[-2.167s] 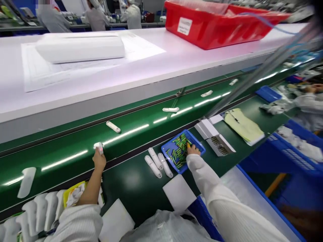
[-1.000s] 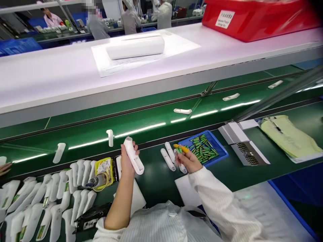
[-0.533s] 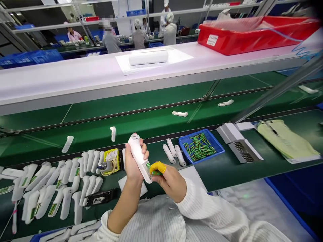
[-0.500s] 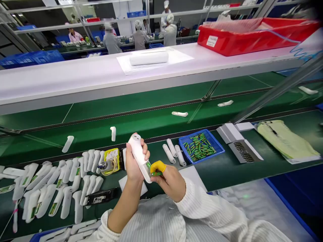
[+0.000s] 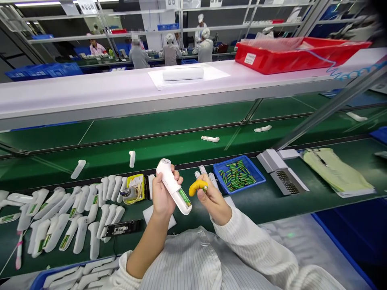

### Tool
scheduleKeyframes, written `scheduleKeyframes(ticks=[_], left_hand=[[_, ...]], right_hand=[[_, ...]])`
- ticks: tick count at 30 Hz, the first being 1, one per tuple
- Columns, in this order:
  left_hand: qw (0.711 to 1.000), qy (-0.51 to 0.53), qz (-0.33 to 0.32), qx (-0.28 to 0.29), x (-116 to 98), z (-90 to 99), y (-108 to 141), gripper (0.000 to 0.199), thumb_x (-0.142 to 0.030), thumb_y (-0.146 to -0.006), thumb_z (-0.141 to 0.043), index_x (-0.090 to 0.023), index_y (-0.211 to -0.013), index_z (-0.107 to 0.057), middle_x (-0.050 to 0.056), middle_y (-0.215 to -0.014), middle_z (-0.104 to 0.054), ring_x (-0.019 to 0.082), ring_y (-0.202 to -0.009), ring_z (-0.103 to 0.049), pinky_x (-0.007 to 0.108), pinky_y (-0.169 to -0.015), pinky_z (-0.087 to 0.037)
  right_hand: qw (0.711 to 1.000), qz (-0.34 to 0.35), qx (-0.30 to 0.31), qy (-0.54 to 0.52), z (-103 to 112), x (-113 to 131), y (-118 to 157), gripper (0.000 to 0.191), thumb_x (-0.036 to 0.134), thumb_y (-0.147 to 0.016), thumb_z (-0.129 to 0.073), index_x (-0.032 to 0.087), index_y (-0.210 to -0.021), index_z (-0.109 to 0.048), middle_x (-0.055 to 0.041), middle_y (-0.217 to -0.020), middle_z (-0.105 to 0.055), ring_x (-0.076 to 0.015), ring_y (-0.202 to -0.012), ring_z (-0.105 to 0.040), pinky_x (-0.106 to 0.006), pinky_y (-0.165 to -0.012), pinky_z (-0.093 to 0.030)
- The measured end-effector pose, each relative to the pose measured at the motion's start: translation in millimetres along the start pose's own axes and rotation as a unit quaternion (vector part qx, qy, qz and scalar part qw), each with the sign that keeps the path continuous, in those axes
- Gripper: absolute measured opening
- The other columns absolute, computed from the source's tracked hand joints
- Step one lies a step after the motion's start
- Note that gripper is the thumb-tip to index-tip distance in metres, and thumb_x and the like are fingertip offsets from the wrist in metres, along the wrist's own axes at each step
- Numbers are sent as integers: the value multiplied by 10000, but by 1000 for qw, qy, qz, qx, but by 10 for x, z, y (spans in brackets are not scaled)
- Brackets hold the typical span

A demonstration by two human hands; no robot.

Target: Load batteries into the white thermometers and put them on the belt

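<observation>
Smooth bench (image 5: 272,207) — left hand (image 5: 163,198) grips curved casing (image 5: 173,187).

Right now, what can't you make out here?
All in the head view:
Battery: all but one end hidden by the right hand.
Slim white parts: partly hidden behind that hand.
Label on red bin: too small to read.
Lower-left blue bin: cut off by the bottom edge.

head view | looks from above | faces forward and down | hands (image 5: 163,198) near | white shelf (image 5: 115,88) farther off
</observation>
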State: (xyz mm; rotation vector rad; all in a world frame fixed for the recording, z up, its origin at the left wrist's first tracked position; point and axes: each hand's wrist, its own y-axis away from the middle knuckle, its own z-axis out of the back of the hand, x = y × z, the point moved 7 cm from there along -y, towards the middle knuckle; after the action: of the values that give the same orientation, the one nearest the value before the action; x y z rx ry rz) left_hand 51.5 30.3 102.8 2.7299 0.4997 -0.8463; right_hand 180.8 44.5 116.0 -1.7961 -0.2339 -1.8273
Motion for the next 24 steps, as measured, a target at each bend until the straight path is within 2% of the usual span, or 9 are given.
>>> scheduleKeyframes(ticks=[3, 8, 11, 14, 16, 18, 22, 24], left_hand=[[1000, -17, -17, 9, -60, 20, 47, 137, -244, -801, -470, -170, -892, -541, 30, -842, -463, 106, -633, -426, 238, -585, -426], [998, -57, -17, 27, -91, 15, 132, 162, -309, -820, -508, -185, -921, -535, 29, -843, -467, 119, -667, -449, 264, -644, -425], [997, -77, -15, 23, -70, 16, 191, 182, -347, -824, -532, -183, -903, -542, 29, -834, -476, 115, -674, -458, 263, -663, -430], [996, -88, -25, 16, -52, 24, 245, 190, -346, -825, -567, -197, -941, -546, 28, -842, -504, 117, -697, -487, 250, -663, -438], [996, -85, -20, 11, -33, 39, 268, 217, -335, -829, -584, -220, -1005, -531, 24, -843, -523, 120, -714, -506, 242, -656, -443], [997, -74, -18, -9, -31, 73, 279, 256, -340, -825, -603, -228, -1040, -520, 21, -849, -536, 117, -729, -519, 236, -667, -452], [994, -68, -66, -53, -96, 117, 294, 294, -358, -805, -644, -236, -1046, -528, 8, -879, -547, 99, -765, -541, 218, -728, -470], [992, -70, -90, -52, -116, 93, 299, 339, -350, -783, -682, -269, -1070, -521, -7, -895, -551, 91, -790, -551, 204, -750, -470]], right_hand=[[998, -35, 33, -43, -39, -2, 8, 480, 634, -874, -413, 194, -807, -592, -36, -770, -460, -177, -751, -468, -347, -748, -415], [979, -107, 39, -167, -166, -65, 61, 409, 555, -773, -639, 221, -950, -486, -1, -772, -507, -134, -659, -483, -283, -617, -419], [983, -117, 34, -138, -203, -90, 66, 414, 481, -743, -689, 225, -950, -438, 31, -701, -523, -120, -605, -472, -271, -593, -394], [990, -124, 19, -65, -184, -116, 67, 388, 424, -697, -730, 205, -895, -478, 49, -632, -493, -112, -573, -445, -257, -564, -366], [994, -108, 22, -25, -186, -83, 78, 329, 405, -708, -718, 192, -866, -523, 42, -632, -469, -116, -575, -445, -258, -556, -378], [998, -51, 32, 31, -207, 14, 106, 288, 387, -760, -674, 183, -933, -568, 4, -717, -509, -134, -621, -480, -276, -579, -413], [990, 63, 17, 124, -258, 175, 210, 449, 321, -780, -669, 202, -1184, -512, -108, -1109, -574, -233, -932, -582, -367, -763, -487], [989, 72, -20, 124, -225, 156, 234, 342, 244, -815, -620, 212, -1144, -535, -107, -1149, -590, -248, -1040, -576, -400, -859, -478]])
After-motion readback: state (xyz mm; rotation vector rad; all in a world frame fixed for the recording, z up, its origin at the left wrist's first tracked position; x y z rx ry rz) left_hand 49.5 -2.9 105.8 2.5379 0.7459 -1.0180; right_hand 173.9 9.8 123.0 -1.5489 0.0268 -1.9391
